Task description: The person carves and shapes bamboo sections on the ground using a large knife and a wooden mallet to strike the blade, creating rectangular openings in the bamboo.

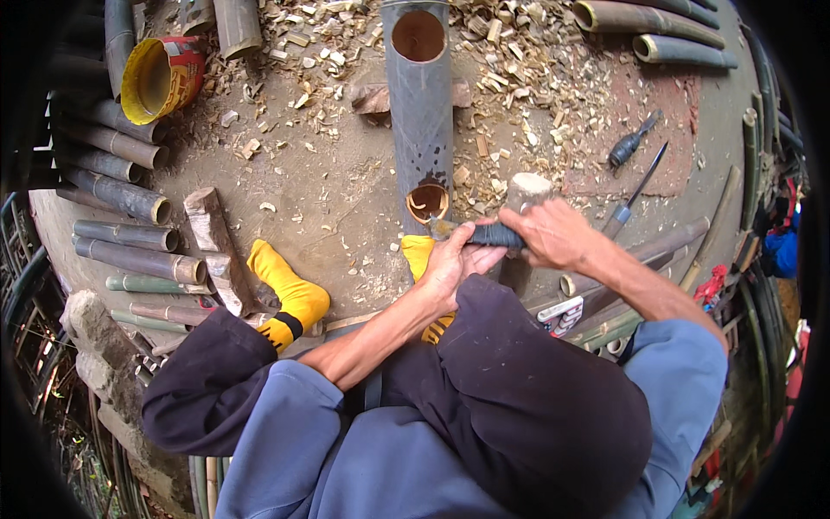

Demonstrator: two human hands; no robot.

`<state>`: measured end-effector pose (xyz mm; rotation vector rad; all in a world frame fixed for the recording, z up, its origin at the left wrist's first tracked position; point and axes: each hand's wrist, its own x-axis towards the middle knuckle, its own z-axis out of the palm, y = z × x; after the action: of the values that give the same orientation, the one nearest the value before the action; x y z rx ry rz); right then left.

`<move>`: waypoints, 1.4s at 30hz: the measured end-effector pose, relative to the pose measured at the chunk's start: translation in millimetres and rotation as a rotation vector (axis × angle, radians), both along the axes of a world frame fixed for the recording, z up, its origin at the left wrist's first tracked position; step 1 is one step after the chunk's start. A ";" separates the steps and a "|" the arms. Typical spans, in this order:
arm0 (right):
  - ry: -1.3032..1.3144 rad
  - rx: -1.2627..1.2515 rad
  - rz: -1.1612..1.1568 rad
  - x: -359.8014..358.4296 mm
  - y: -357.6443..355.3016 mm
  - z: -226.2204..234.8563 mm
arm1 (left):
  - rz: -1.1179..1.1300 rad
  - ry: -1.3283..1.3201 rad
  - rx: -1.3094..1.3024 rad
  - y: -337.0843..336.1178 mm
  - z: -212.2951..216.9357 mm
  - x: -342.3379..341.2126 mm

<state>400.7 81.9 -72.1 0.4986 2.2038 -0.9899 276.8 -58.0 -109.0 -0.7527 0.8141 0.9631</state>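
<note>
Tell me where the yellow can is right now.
In the head view the yellow can lies on its side at the upper left, open mouth toward the camera, just above the stacked bamboo poles and left of the long bamboo tube.

Chip-strewn dirt floor (328,182); daylight
</note>
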 end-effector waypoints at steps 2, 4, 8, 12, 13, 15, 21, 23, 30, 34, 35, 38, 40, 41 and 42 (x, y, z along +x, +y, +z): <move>-0.076 -0.204 -0.164 5.7 -16.8 -10.2 | -0.256 0.062 -0.067 4.1 -0.1 -13.9; -0.152 -0.381 -0.481 6.4 -55.4 -17.5 | -0.824 0.303 0.128 3.1 -12.9 -37.5; -0.022 -0.600 -1.250 -15.3 -157.5 -34.7 | -1.431 0.422 0.482 16.7 -20.9 -79.5; 0.156 -0.427 -1.056 -12.5 -134.4 -10.0 | -1.130 0.307 0.131 11.2 -15.0 -65.5; 0.107 -0.313 -1.027 -9.0 -126.1 -9.9 | -0.933 0.205 -0.082 8.2 -16.7 -54.4; -0.023 -0.079 -0.982 1.0 -117.6 -3.3 | -0.966 0.401 0.230 10.3 -17.3 -45.1; 0.081 0.403 -0.066 -16.8 -4.8 -6.7 | 0.063 0.121 0.205 13.4 -17.4 -16.9; 0.256 0.505 0.151 -43.5 19.6 -1.7 | 0.308 0.026 0.278 11.7 -21.0 -19.6; 0.028 0.249 0.254 -80.8 49.3 -16.2 | 0.164 -0.216 0.195 15.7 0.5 -28.4; -0.143 -0.409 -0.514 -14.3 -15.3 4.1 | -0.443 0.001 0.400 -24.3 22.7 -9.1; 0.019 -0.446 -0.678 -12.2 -30.6 13.1 | -0.290 0.164 0.486 -29.0 30.8 1.2; 0.192 0.096 -0.646 -35.6 -44.2 44.8 | -0.526 0.662 0.563 -5.8 30.0 -22.9; 0.531 0.671 -0.639 -56.4 -37.9 54.1 | -0.720 1.109 0.519 3.4 25.5 -63.4; 0.592 0.623 -0.552 -65.8 -41.0 54.4 | -0.990 1.237 0.518 11.4 35.0 -91.0; 0.662 0.572 -0.457 -81.4 -45.3 55.2 | -1.296 1.359 0.598 12.3 38.7 -119.2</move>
<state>319.4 36.6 -16.8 1.0961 3.0807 -0.7966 157.6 -45.7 -70.2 1.0867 1.6962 0.3049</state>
